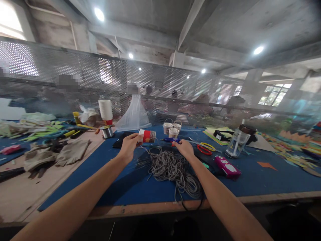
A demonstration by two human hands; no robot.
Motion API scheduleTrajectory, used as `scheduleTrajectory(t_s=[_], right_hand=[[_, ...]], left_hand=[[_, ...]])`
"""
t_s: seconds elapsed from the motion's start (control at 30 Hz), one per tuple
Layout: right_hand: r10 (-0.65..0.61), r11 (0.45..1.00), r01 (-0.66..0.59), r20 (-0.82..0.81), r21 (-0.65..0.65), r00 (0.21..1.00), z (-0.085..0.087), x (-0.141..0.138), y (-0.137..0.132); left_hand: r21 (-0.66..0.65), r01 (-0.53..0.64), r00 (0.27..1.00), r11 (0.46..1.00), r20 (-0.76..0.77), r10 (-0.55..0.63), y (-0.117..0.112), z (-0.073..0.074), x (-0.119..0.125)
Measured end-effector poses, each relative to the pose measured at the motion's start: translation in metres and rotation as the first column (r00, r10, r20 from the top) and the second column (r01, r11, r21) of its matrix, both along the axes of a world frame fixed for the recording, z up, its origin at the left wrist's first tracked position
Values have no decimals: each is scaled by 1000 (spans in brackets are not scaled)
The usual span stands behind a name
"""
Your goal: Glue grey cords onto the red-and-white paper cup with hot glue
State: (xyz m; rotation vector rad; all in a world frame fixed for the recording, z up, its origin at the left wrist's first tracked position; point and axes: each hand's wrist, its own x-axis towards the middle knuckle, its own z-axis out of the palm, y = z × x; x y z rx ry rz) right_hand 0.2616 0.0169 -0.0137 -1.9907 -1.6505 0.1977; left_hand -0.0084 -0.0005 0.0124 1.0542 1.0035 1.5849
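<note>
My left hand [129, 146] is closed around a red and white paper cup [148, 136], tipped on its side above the blue mat [112, 187]. A thin grey cord hangs near the cup's end. In my right hand [185, 149] is a blue hot glue gun [168, 140], its nozzle pointing left toward the cup and apart from it. Below and between my hands lies a tangled heap of grey cord [170, 167]. Just behind the glue gun stand several small paper cups [173, 132], with thin looped handles over them.
A stack of white cups [105, 109] and a metal spool [107, 132] stand at left, near work gloves [71, 153]. To the right are red-handled scissors [204, 149], a magenta box [227, 166] and a clear bottle [238, 142]. A perforated metal screen [155, 78] runs behind the table.
</note>
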Motion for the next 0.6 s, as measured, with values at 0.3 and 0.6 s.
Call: scheduleTrajectory(t_s=[0.3, 0.6], right_hand=[[-4, 999, 8, 124, -34, 992, -6, -4, 0], [316, 909, -267, -111, 321, 942, 9, -24, -13]], left_hand=[[26, 62, 996, 998, -58, -60, -4, -3, 5], [38, 83, 992, 996, -95, -79, -13, 2, 10]])
